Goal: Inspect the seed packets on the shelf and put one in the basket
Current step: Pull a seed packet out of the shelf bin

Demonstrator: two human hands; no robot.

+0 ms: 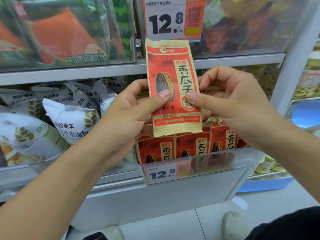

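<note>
1. You stand close to a grey metal store shelf (72, 73) with clear plastic bins on two levels; pale floor tiles (173, 220) run beneath it, and your two light shoes show at the near edge.
2. You hold one red-and-tan paper seed packet with a black sunflower seed printed on it (171, 80) upright in front of the shelf, between the two levels.
3. Your left hand (128, 111) pinches the packet's left side, thumb across the front, fingers behind.
4. Your right hand (230, 96) pinches its right side the same way, thumb on the front near the round seal.
5. Directly below the packet, more matching red seed packets (192, 146) stand upright in a row in a clear plastic bin (225, 158), whose front carries a white and orange price tag reading 12.8 (161, 174).
6. A larger price tag with the same figure (171, 19) hangs above, its lower edge just behind the held packet's top.
7. To the left, white bread bags with gold wheat prints (69, 122) are heaped in the lower bin; above them lie blurred orange and green packs (65, 35).
8. The upper right bin's contents are too blurred to name. The far right shelf is cut off by the frame, showing only yellowish goods and a blue edge.
9. No basket is visible in this view.
</note>
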